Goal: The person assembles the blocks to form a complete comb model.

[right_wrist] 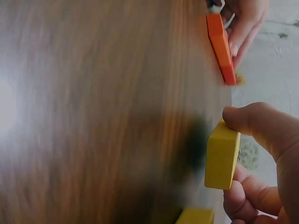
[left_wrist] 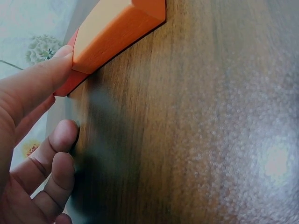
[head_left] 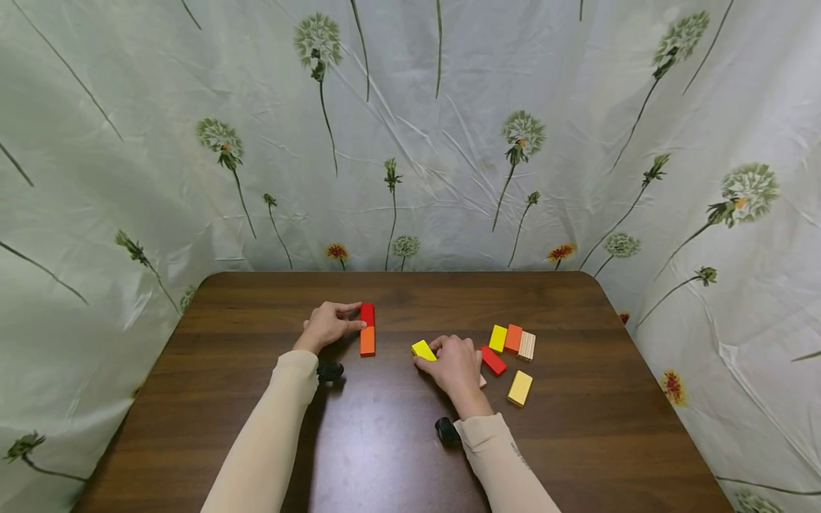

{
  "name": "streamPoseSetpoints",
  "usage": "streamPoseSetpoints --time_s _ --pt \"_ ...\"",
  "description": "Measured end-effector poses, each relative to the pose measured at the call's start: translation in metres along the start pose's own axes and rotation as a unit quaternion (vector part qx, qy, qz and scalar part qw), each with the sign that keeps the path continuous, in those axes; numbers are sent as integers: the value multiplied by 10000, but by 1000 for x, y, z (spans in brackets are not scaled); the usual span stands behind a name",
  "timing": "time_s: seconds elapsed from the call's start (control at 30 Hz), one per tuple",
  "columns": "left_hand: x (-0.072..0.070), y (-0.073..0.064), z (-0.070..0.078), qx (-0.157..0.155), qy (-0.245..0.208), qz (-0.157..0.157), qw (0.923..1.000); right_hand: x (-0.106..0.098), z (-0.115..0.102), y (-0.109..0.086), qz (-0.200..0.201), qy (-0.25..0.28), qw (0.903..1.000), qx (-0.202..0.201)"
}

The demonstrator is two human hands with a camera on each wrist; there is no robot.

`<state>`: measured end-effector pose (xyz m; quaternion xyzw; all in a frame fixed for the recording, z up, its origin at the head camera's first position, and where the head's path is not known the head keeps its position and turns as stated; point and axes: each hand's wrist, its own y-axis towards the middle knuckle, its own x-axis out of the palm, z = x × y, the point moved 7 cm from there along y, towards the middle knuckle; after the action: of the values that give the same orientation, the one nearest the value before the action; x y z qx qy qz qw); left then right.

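In the head view my left hand (head_left: 327, 324) is at the left side of two blocks standing end to end, a red block (head_left: 368, 313) and an orange block (head_left: 368, 342). Its thumb touches near their joint, and the extended index finger reaches the far part of the red one. The left wrist view shows the other fingers loosely bent, away from the orange block (left_wrist: 117, 37). My right hand (head_left: 457, 363) pinches a yellow block (right_wrist: 222, 156) between thumb and fingers, tilted, to the right of the orange-red row.
Right of my right hand lie a red block (head_left: 494, 360), a yellow block (head_left: 498, 338), an orange block (head_left: 513, 338), a striped wooden block (head_left: 527, 345) and a pale yellow block (head_left: 520, 388). A pale block (head_left: 482, 381) is partly hidden by the hand. A floral curtain (head_left: 449, 142) hangs behind the table (head_left: 378, 442).
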<state>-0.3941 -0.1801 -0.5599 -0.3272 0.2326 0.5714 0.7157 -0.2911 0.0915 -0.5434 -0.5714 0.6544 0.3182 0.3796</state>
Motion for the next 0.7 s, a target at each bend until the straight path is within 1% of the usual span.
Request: streamPoseSetpoints --time_s 0.2,0.47,0.7 --pt "0 0 0 -6 -10 23 10000 8 -19 -9 -48 -54 9999 -155" --pt "0 -1 0 -46 66 53 10000 26 -42 -21 -160 -99 9989 -436" --pt "-1 -1 1 -29 67 41 10000 33 -58 -29 -52 -121 9974 -709"
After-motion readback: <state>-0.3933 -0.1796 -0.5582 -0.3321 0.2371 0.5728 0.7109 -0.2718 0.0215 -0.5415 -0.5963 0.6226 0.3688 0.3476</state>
